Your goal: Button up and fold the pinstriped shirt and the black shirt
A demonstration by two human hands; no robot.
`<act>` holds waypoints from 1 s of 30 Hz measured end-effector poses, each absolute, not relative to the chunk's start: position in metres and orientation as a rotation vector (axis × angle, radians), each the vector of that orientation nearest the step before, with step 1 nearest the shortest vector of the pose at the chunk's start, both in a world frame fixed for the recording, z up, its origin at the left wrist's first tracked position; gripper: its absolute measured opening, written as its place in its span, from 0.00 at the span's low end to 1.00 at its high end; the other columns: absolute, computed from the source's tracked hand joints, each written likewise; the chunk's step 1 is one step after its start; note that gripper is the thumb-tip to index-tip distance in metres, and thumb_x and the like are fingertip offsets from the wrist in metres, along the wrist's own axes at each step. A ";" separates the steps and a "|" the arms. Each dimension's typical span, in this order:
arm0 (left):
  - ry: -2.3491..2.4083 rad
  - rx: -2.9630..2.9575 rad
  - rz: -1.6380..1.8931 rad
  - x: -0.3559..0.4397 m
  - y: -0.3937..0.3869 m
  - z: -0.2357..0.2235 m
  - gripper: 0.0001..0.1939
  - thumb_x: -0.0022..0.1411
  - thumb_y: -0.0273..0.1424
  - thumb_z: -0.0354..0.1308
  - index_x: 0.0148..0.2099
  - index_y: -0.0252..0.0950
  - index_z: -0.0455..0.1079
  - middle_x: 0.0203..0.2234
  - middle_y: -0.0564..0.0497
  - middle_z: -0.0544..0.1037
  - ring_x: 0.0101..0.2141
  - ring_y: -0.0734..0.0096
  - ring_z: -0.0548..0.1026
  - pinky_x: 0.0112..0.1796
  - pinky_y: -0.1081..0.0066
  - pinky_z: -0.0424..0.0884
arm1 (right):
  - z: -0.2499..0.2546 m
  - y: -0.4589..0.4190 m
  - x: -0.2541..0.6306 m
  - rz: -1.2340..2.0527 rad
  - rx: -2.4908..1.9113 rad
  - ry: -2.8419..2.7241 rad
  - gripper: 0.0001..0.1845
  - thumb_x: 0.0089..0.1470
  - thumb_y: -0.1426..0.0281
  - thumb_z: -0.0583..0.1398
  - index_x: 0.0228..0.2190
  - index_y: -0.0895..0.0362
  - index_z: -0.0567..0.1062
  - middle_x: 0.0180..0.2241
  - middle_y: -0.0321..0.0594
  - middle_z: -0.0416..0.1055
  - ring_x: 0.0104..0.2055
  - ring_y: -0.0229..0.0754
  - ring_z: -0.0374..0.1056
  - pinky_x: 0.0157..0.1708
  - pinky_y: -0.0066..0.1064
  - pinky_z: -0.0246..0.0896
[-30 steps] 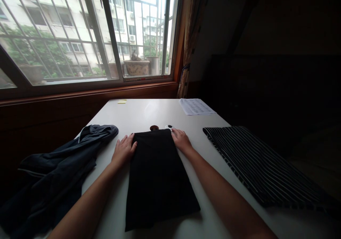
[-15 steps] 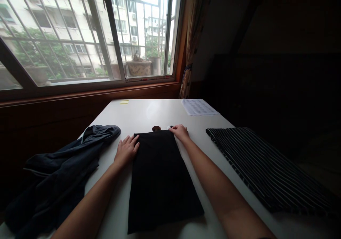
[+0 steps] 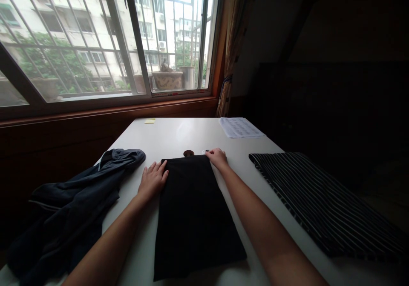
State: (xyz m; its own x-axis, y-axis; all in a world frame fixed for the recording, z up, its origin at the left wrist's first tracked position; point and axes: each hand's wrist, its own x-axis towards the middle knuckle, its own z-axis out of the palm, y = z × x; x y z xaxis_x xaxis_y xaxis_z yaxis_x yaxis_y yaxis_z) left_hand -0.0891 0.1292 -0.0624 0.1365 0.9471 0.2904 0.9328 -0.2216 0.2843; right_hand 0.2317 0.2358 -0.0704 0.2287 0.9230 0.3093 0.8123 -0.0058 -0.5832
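Note:
A folded black cloth (image 3: pixel 194 218), perhaps a garment, lies flat and lengthwise on the white table (image 3: pixel 172 137). My left hand (image 3: pixel 152 179) rests at its far left corner, fingers spread and fingertips on the cloth's edge. At the far right corner, my right hand (image 3: pixel 218 158) is closed in a pinch on the cloth. Just beyond the far edge sits a round brown object (image 3: pixel 188 153), partly covered by the cloth. A small whitish thing (image 3: pixel 203 152) shows beside my right fingertips; its kind is unclear.
To the left, a crumpled dark blue garment (image 3: pixel 79 196) hangs over the table edge. A dark striped cloth (image 3: pixel 319 205) lies folded on the right. Printed sheets (image 3: pixel 241 127) and a yellow note (image 3: pixel 150 120) lie at the far end, below a barred window (image 3: pixel 105 43).
The whole view has shifted very slightly. Both hands keep their places on the black cloth, and the cloth lies as before.

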 end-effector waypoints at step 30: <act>1.506 2.066 0.971 -0.126 0.195 -0.046 0.20 0.61 0.45 0.55 0.46 0.40 0.79 0.41 0.48 0.83 0.38 0.62 0.80 0.42 0.67 0.75 | -0.057 0.241 0.260 0.554 -1.408 -1.973 0.13 0.54 0.72 0.63 0.40 0.50 0.84 0.37 0.38 0.76 0.38 0.40 0.72 0.43 0.30 0.65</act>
State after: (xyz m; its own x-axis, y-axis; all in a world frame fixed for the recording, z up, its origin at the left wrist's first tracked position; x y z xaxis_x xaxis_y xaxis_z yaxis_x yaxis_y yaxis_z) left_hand -0.1258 0.1952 -0.0462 0.1766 0.9385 0.2968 0.6577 -0.3369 0.6738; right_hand 0.2598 0.2413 -0.0572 -0.2179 0.9415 0.2571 0.6699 0.3358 -0.6622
